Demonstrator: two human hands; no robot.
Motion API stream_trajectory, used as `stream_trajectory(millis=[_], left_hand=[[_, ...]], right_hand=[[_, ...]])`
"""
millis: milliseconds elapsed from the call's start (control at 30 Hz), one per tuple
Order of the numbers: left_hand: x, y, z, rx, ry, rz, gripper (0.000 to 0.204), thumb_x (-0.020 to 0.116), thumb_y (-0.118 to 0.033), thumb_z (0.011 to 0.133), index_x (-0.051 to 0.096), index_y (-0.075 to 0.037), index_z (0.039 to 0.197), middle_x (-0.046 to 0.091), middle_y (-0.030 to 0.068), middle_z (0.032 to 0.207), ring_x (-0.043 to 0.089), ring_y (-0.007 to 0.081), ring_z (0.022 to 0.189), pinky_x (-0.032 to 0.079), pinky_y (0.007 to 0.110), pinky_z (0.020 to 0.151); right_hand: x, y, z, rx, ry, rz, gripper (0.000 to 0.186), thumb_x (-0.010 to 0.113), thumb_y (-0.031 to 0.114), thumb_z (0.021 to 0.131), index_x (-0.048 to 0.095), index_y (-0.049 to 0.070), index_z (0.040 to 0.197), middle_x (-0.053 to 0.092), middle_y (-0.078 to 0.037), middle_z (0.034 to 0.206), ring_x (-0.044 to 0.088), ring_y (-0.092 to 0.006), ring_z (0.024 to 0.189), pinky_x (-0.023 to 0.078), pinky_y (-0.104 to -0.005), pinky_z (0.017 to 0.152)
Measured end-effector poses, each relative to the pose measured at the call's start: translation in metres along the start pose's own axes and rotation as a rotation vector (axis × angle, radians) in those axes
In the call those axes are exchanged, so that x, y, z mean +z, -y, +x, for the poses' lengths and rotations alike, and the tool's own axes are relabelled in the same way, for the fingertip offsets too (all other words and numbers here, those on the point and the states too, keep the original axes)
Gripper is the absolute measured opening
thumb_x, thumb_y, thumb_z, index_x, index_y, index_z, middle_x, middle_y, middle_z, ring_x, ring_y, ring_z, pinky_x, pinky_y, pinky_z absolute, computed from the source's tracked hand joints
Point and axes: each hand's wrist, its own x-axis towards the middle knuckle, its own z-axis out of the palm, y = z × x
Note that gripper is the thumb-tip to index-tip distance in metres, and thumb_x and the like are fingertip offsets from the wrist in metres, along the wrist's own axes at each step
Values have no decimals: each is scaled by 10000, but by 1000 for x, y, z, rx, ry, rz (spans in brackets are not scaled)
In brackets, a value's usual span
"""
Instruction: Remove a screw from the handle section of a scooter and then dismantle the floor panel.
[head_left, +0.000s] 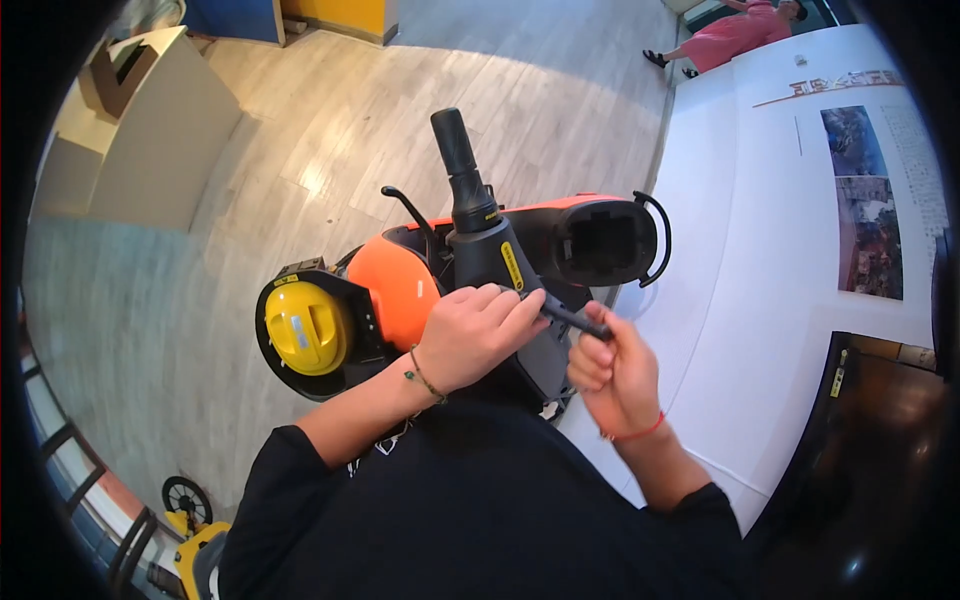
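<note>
An orange and black machine (395, 290) stands in front of me, its exact kind unclear. A tapered black piece (485, 255) with a ribbed grip end (454, 140) and a yellow label rises over it. My left hand (480, 335) is closed at the near end of this piece, fingers curled over a slim black bar (570, 317); the grip itself is partly hidden. My right hand (615, 370) pinches the bar's right end between thumb and fingers. Left of my hands, a yellow cap (305, 330) sits in a black housing. A curved black lever (408, 212) sticks up beside the tapered piece.
A black open-topped compartment (605, 240) with a loop handle is at the machine's right. A white display wall (770, 200) with pictures runs along the right. A beige counter (150, 140) is far left. A small yellow wheeled vehicle (195, 540) stands lower left. A person in pink (730, 38) is at the back.
</note>
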Motion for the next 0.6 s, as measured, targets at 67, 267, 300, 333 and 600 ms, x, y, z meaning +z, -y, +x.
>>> stream_trajectory(millis=[67, 267, 300, 333, 600], left_hand=[[2, 4, 8, 60, 94, 30, 293, 744, -186, 724, 628, -105, 981, 483, -8, 672, 523, 139, 613, 410, 274, 539], [-1, 9, 14, 107, 166, 21, 262, 716, -188, 735, 611, -93, 955, 513, 2, 714, 544, 159, 657, 418, 294, 564], [-5, 8, 12, 108, 187, 40, 246, 702, -207, 757, 609, -98, 958, 521, -2, 723, 549, 155, 666, 422, 291, 566], [-6, 7, 13, 115, 200, 56, 233, 687, -227, 779, 607, -104, 960, 528, -7, 732, 554, 150, 674, 425, 287, 568], [-8, 5, 15, 106, 186, 15, 252, 730, -152, 710, 617, -83, 924, 506, 20, 686, 553, 196, 649, 440, 319, 573]], right_hand=[[5, 3, -6, 6, 52, -128, 353, 365, 305, 1034, 532, 31, 1177, 527, -46, 713, 487, -115, 610, 393, -253, 549], [10, 45, 2, -1260, 269, -2096, 305, 668, 245, 864, 611, 21, 1064, 583, -90, 792, 586, -203, 717, 486, -329, 651], [15, 47, 0, -1153, 324, -2157, 364, 741, 221, 755, 638, 22, 1042, 598, -96, 781, 597, -235, 719, 491, -328, 645], [17, 48, -1, -1134, 389, -2206, 366, 722, 209, 773, 623, 9, 1064, 600, -73, 730, 606, -221, 690, 493, -318, 623], [23, 49, 14, -1189, 504, -2183, 378, 690, 185, 757, 626, -2, 1079, 598, -80, 644, 607, -237, 576, 488, -351, 526]])
